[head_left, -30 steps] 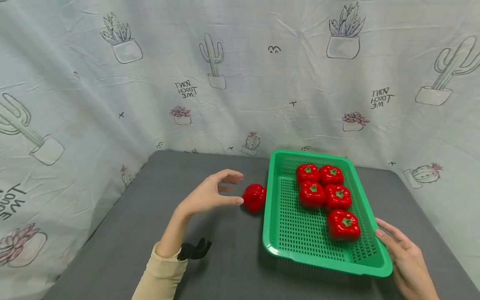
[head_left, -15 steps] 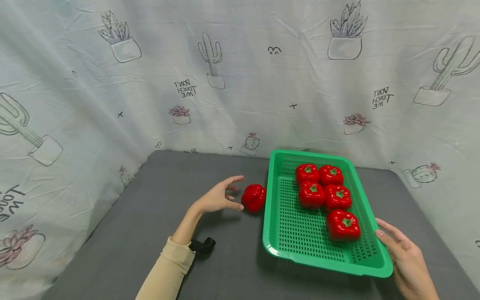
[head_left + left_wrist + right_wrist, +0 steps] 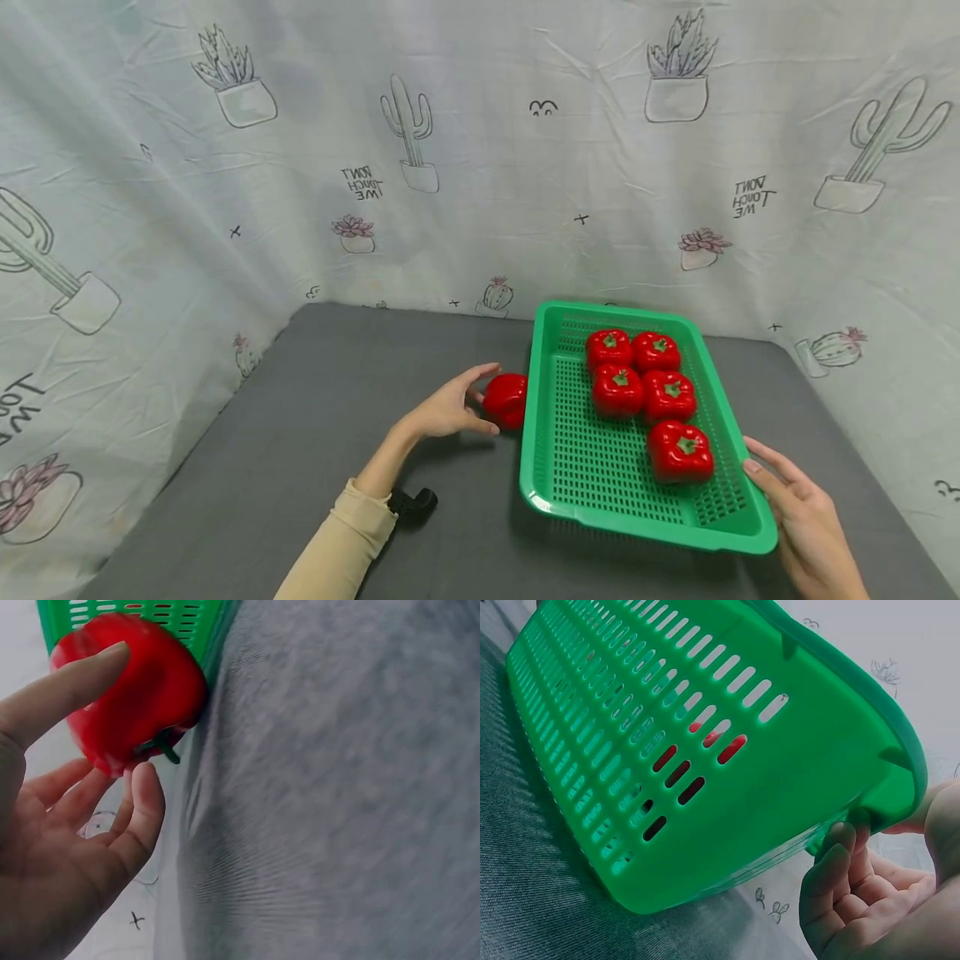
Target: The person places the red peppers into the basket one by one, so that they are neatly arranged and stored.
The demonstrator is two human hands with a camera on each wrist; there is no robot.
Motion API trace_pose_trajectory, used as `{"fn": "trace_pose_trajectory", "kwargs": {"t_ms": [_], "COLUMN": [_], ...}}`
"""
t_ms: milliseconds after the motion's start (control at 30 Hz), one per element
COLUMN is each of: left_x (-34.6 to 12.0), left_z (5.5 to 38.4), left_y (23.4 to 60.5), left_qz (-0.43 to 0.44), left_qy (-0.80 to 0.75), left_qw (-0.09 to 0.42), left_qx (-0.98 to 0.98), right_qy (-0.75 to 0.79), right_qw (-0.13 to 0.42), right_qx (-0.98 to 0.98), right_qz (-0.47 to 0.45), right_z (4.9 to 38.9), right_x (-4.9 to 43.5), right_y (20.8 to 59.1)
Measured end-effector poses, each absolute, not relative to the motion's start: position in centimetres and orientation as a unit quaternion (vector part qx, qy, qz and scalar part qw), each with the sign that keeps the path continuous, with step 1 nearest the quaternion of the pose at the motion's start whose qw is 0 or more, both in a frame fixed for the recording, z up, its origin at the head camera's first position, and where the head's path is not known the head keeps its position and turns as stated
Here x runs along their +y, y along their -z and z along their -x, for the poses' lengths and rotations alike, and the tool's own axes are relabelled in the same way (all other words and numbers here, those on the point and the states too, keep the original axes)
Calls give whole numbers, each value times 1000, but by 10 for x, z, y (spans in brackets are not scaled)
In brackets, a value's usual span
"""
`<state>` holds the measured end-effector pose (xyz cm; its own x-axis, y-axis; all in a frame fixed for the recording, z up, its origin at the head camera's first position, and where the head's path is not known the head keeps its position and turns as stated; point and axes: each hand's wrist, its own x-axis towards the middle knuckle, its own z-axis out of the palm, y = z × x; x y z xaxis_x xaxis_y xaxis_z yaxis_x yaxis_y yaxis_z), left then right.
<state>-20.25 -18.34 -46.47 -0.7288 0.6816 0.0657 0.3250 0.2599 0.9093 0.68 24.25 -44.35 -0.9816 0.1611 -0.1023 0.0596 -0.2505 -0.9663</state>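
Note:
A red bell pepper [image 3: 506, 401] lies on the grey table just left of a green plastic basket [image 3: 557, 507]. My left hand [image 3: 450, 407] is spread at the pepper's left side, thumb on the near side and fingers on the far side. In the left wrist view, the thumb overlaps the pepper [image 3: 154, 682] and the fingertips are by its green stem. My right hand [image 3: 813, 517] grips the basket's right rim near the front corner, thumb on top. From the right wrist view, its curled fingers [image 3: 832, 862] show under the rim of the slotted basket [image 3: 802, 765].
Several red bell peppers [image 3: 670, 396] stand stem up in the basket, towards its right side. A pale cloth [image 3: 465, 167] printed with potted cacti hangs behind the grey table [image 3: 315, 400]. A black strap piece [image 3: 414, 505] sticks out at the left wrist.
My left hand has moved right and come in around the loose pepper, its thumb and fingers now at the pepper's side. The right hand keeps its hold on the basket rim.

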Motion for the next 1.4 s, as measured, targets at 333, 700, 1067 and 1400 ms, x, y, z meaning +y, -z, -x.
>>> {"fn": "trace_pose_trajectory", "kwargs": {"t_ms": [333,700,1067,1400], "left_x": [-179,-188,-195,-197], "left_z": [201,201,203,177], "left_y": [468,458,453,405], "left_qz": [-302,-315,-303,-297], "left_qy": [-500,-535,-562,-598], "left_qw": [152,153,107,36], "left_qx": [797,769,762,743], "right_qy": [-761,-768,-766,-766], "right_qw": [41,40,31,30], "right_qx": [-638,-629,-631,-632], "right_qz": [115,114,118,115], "right_z": [-7,-5,-6,-5], "right_x": [242,244,246,249], "right_y": [445,446,450,455]}}
